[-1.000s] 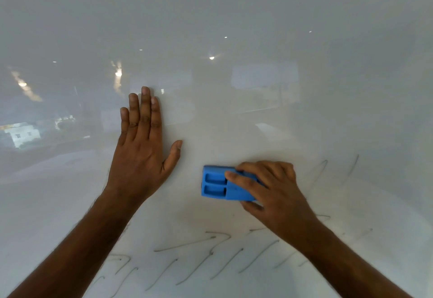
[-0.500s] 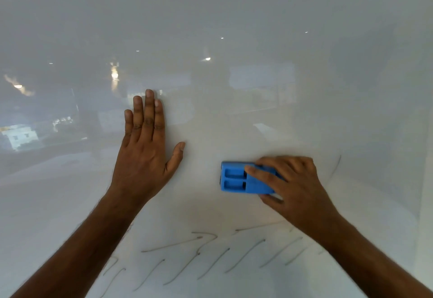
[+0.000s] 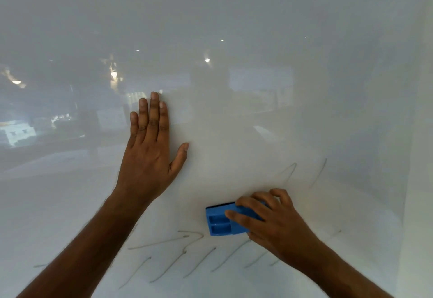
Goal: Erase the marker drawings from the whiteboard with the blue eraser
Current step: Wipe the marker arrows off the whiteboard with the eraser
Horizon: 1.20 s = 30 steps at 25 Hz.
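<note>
eraser: blue eraser [image 3: 225, 221] sits lower centre-right of frame, pad against the whiteboard [image 3: 257, 86], just above the zigzag marks [image 3: 178, 254]
right hand: right hand [image 3: 274, 221] grips the eraser – fingers curled over its top, thumb along the near side
left hand: left hand [image 3: 150, 157] lies flat on the board at centre-left, fingers straight and together, thumb spread – bracing only, holds nothing
change: eraser has dropped from mid-frame toward the lower edge since a second ago; left hand has not shifted on the board
change in marks: strokes to the right look fainter and fewer than a second ago; two faint strokes [image 3: 304, 175] still show above the right hand
marks left: a row of slanted lines and a zigzag along the bottom, from lower left to under the right forearm
meaning: upper band looks mostly wiped, lower row untouched – roughly mid-task by my guess
next: probably sweep down and left across the bottom row, then catch the faint strokes at right
risk: light pressure may leave ghost lines
</note>
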### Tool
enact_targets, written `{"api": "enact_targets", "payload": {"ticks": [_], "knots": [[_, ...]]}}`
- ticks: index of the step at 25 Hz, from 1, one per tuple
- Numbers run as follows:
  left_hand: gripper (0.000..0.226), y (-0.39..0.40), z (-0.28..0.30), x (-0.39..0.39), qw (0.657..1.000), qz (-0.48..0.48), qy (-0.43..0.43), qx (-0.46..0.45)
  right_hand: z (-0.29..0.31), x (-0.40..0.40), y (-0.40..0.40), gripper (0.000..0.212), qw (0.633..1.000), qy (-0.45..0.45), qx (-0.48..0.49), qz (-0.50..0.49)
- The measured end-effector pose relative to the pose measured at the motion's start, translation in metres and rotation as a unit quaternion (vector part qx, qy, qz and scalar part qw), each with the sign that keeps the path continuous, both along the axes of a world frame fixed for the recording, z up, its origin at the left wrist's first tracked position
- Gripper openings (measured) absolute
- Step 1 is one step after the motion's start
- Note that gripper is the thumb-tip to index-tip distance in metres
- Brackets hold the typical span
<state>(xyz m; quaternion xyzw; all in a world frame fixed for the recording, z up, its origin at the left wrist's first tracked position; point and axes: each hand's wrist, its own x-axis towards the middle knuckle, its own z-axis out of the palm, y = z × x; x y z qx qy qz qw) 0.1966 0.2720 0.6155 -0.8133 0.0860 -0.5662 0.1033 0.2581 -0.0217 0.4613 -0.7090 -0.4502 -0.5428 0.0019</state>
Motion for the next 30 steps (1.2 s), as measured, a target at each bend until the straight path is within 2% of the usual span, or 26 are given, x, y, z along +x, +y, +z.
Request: {"api": "enact_targets", "payload": {"ticks": [4,8,12,15,17,20,26,28,30], "knots": [[0.09,-0.004,-0.002,0.001,1.0,-0.002,-0.001,-0.003,0.037,0.006,-0.024,0.061,0.998,-0.012,0.065,-0.024],[0.089,-0.006,-0.004,0.002,1.0,0.002,0.004,-0.009,0.068,-0.001,0.008,0.063,0.993,0.01,0.118,-0.003],[0.089,-0.004,-0.005,0.0,1.0,0.007,0.014,0.0,0.045,-0.012,0.047,0.061,0.999,-0.001,0.043,0.018],[0.087,0.0,-0.008,-0.002,1.0,0.005,0.017,0.016,0.016,-0.009,0.034,0.07,0.999,0.002,-0.045,0.016],[0.087,0.003,-0.01,-0.004,1.0,0.006,0.02,0.023,0.008,-0.004,0.015,0.068,0.998,-0.011,-0.06,0.017],[0.087,0.001,-0.012,-0.004,1.0,0.009,0.019,0.019,0.021,0.01,-0.02,0.059,1.0,-0.02,-0.014,0.008],[0.088,-0.006,-0.011,0.002,0.999,0.019,0.012,0.025,0.08,0.017,-0.044,0.063,0.993,0.019,0.117,-0.008],[0.088,-0.012,-0.008,0.006,0.999,0.015,0.006,0.031,0.08,0.015,-0.032,0.066,0.992,0.028,0.126,0.004],[0.088,-0.018,-0.006,0.01,0.999,0.014,0.001,0.031,0.065,0.012,-0.02,0.067,0.995,0.038,0.096,0.014]]}}
